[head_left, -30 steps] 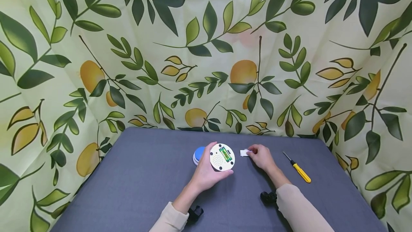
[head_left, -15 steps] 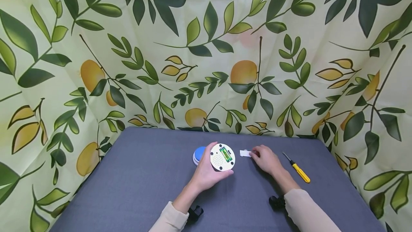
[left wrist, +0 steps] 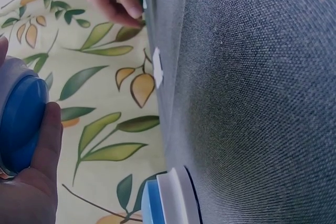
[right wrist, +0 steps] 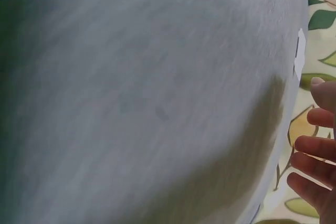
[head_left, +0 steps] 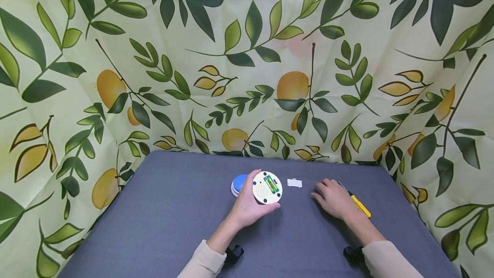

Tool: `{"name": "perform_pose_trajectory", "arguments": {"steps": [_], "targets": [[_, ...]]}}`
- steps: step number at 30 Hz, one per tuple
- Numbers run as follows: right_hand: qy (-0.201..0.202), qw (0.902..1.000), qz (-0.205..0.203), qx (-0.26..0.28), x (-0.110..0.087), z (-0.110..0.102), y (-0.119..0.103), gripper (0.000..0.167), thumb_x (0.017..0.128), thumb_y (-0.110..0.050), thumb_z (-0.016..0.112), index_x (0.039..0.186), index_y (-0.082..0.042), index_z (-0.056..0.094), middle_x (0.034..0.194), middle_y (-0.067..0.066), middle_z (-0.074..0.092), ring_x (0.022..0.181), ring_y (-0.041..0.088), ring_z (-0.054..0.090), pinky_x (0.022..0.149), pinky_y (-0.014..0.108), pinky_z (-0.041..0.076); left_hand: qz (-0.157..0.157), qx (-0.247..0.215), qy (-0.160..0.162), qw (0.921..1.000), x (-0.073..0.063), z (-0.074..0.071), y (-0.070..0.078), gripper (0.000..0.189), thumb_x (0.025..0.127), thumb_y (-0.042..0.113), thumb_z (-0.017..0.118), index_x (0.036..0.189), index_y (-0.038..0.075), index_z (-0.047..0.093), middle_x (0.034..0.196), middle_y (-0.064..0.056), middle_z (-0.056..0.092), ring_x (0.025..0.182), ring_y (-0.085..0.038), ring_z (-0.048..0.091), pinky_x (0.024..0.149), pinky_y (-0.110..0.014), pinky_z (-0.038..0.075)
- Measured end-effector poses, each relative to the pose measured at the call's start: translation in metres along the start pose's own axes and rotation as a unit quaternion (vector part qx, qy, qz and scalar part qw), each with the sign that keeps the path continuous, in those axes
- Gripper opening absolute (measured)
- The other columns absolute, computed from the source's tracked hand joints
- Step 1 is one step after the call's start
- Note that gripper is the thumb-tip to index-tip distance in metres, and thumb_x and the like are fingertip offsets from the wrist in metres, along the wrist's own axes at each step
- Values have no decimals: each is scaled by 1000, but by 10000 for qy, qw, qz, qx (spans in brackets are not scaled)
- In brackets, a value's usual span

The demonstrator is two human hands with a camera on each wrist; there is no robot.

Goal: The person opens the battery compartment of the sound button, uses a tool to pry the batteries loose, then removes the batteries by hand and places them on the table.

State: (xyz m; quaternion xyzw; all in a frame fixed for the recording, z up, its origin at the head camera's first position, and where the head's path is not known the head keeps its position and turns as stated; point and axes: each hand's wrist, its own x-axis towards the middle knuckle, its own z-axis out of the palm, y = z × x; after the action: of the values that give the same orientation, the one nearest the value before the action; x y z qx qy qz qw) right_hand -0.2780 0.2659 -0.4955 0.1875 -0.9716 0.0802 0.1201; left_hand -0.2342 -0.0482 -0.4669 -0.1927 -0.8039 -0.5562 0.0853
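Note:
My left hand grips a round white device with its underside facing me. Two green batteries lie in its uncovered compartment, beside a patch of small holes. In the left wrist view the same device shows a blue dome. To its right a small white battery cover lies flat on the table. My right hand holds nothing, its fingers spread and loosely bent above the cloth. Just right of that hand lies a screwdriver with a yellow handle, its shaft partly hidden behind the hand.
A second white device with a blue top stands on the table behind my left hand. Grey cloth covers the table. A leaf-and-fruit patterned curtain rises along the back and both sides.
My right hand has let go of the battery cover and moved right, close to the screwdriver. The cover stays on the table. My left hand keeps its hold on the device.

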Motion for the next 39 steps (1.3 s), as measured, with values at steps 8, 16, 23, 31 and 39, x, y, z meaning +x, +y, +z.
{"name": "perform_pose_trajectory", "arguments": {"steps": [8,16,23,31,39], "targets": [[132,9997,-3,-193,-27,-13,17,32,92,-24,75,113,0,72,106,15,66,102,38,60,88,56,49,-12,-23,-2,10000,0,0,0,104,69,35,94,152,18,34,135,0,52,120,-17,52,104,-44,41],[2,9991,337,-249,-48,-23,35,31,92,-25,75,112,-1,72,104,16,64,100,39,60,84,57,48,-73,-39,-63,9999,-1,1,1,104,70,35,94,152,16,33,136,0,51,121,-17,52,105,-45,41],[86,9982,563,-193,-64,-30,52,33,91,-24,76,111,2,71,105,19,64,101,44,59,83,60,48,-59,-43,-69,9999,-1,1,2,104,70,35,94,152,17,33,136,-1,51,121,-17,52,105,-44,41],[18,9960,897,44,-71,-30,68,35,93,-22,74,112,7,69,105,24,63,99,47,59,80,61,47,-58,-17,-63,10000,-1,0,3,104,69,35,94,152,17,33,136,-1,51,121,-17,52,104,-44,41],[69,9906,1264,510,-74,-27,74,35,91,-18,75,111,9,68,97,20,63,86,38,61,70,56,49,-17,-16,-63,10000,-1,0,2,104,69,34,94,152,17,34,136,0,51,121,-17,52,105,-44,41]]}}
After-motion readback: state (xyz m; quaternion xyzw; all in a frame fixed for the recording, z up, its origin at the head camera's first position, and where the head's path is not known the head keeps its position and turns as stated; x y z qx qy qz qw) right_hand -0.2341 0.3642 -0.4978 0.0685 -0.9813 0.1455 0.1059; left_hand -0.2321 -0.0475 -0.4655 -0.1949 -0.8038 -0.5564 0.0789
